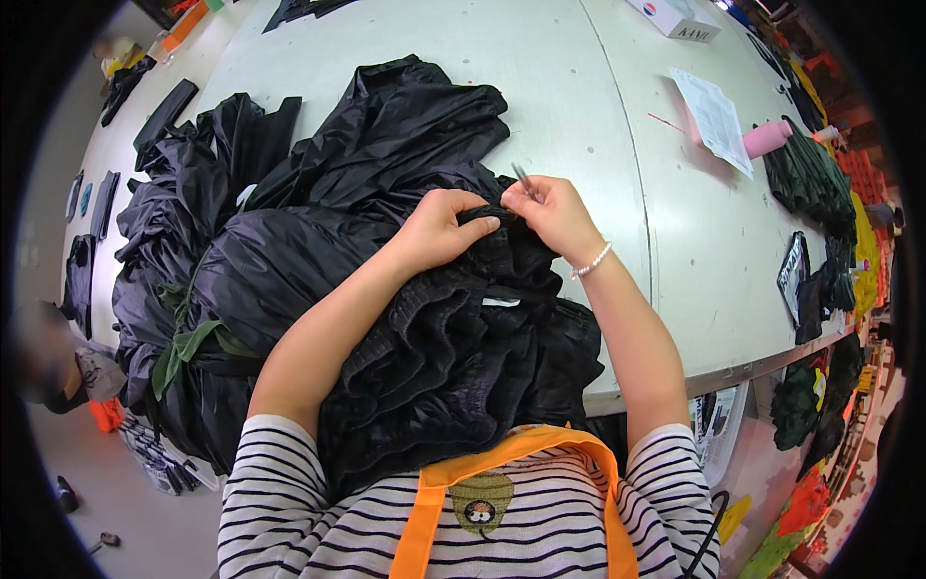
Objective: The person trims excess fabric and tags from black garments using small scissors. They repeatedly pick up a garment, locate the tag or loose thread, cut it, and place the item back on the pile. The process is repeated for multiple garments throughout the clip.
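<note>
My left hand [446, 230] pinches the gathered edge of a black garment [439, 338], thumb on top and fingers wrapped round the cloth. Close beside it, my right hand [558, 214] is closed on small metal thread snips [523, 179], whose thin blades point up and away from me. Its fingertips also meet the black cloth. Shiny black fabric with ruffled, elastic-looking bands hangs from the table edge towards my lap. A small white label [501, 302] shows among the folds below my hands. What the right fingertips pinch under the snips is hidden.
A big heap of black garments [280, 251] covers the table's left, with a dark green strip [183, 352] tied round part of it. On the white table [579, 116] stand a box [675, 19], a paper sheet [714, 111] and a pink thread cone [767, 138]. A person [63, 357] is at far left.
</note>
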{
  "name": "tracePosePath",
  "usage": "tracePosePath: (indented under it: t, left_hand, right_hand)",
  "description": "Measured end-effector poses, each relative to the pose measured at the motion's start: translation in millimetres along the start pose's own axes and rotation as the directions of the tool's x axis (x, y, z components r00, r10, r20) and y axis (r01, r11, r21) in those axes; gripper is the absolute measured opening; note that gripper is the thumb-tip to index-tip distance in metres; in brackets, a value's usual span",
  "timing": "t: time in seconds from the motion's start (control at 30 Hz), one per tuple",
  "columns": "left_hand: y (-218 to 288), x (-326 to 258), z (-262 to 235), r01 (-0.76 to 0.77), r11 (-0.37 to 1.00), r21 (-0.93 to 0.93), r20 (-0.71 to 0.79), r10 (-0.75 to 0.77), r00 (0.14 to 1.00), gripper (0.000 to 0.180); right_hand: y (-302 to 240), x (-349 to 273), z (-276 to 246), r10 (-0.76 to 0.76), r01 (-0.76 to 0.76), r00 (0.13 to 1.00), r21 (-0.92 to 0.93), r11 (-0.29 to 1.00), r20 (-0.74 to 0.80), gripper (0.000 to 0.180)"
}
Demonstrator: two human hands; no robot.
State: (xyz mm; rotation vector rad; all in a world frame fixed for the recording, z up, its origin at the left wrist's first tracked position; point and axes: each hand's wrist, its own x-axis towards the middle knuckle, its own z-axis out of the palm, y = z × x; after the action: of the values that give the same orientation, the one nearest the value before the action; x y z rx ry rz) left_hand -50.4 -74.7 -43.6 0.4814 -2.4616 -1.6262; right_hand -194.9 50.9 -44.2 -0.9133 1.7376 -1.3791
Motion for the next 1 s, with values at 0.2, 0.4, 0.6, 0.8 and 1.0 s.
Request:
tracePosePath:
  t: [0.2, 0.4, 0.6, 0.8, 1.0]
  left_hand:
    - [-3.6, -0.1, 0.9, 0.013, 0.991, -0.137, -0.018, -0.016, 1.0, 0.022]
    - [-3.5, 1.0, 2.9, -0.006, 0.975, -0.224, -0.084, -0.013, 0.996, 0.021]
    - [-3.1, 1.7, 0.8, 0.058, 0.968, -0.243, -0.023, -0.066, 0.998, 0.021]
    - [-2.9, 1.8, 1.4, 0.043, 0.984, -0.175, -0.033, -0.049, 0.998, 0.021]
    - [-5.8, 1.7, 1.4, 0.007, 0.988, -0.156, -0.05, -0.015, 0.999, 0.021]
  right_hand:
    - [-1.4, -4.7, -17.6, 0.067, -0.054, 0.989, 0.103, 0.993, -0.129, 0.023]
    - [-17.2, -37.6, -21.5, -0.063, 0.067, 0.998, -0.252, 0.966, 0.025, 0.018]
    - [-12.9, -39.5, -7.0, -0.397, 0.31, 0.917, -0.542, 0.781, -0.047, 0.02]
    - [-14.7, -30.9, 1.6, -0.461, 0.341, 0.887, -0.64, 0.688, -0.022, 0.02]
    - [-20.7, -29.7, 1.1, -0.384, 0.275, 0.92, -0.574, 0.771, -0.075, 0.017]
